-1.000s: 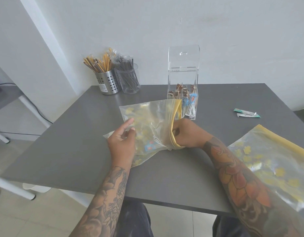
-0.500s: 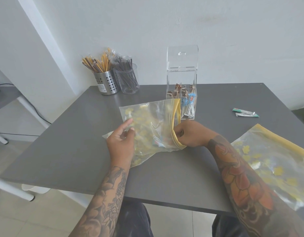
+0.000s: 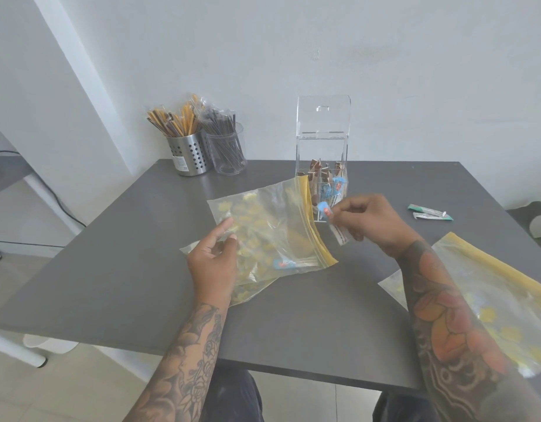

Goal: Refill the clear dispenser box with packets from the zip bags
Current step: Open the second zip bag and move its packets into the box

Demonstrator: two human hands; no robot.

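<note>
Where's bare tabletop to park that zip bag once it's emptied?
Bare table lies left of the zip bag, below the metal holder. Another patch sits between the dispenser box and loose packets. The right edge is crowded by the second bag.

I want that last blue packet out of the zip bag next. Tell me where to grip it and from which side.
Grip the blue packet by its right end, coming from the right through the bag's yellow zip mouth. It lies flat at the bag's near edge, its long side pointing toward that mouth. The left hand holds the bag; the right hand must first drop off its packet.
</note>
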